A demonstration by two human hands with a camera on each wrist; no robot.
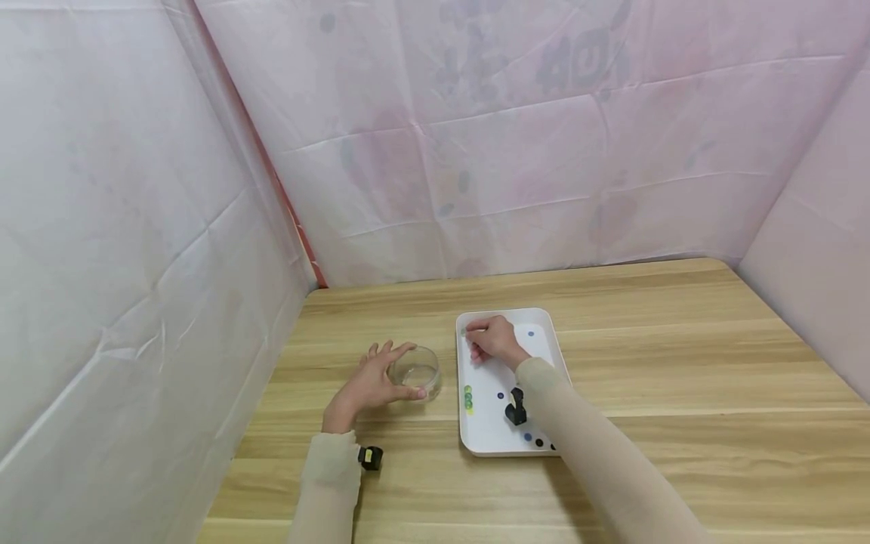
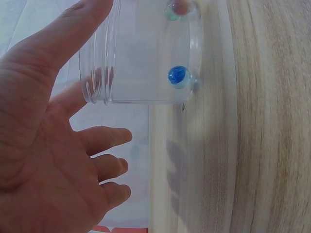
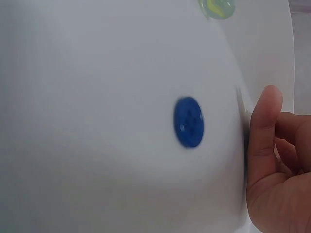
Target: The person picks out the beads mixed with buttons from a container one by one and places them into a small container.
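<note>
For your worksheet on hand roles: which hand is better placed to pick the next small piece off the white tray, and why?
Probably the right hand: it is over the tray, beside a blue button. The left hand holds the clear jar beside the tray.

I can't read any text; the dark marks showing through the pink backdrop sheet (image 1: 578, 64) are too faint.
</note>
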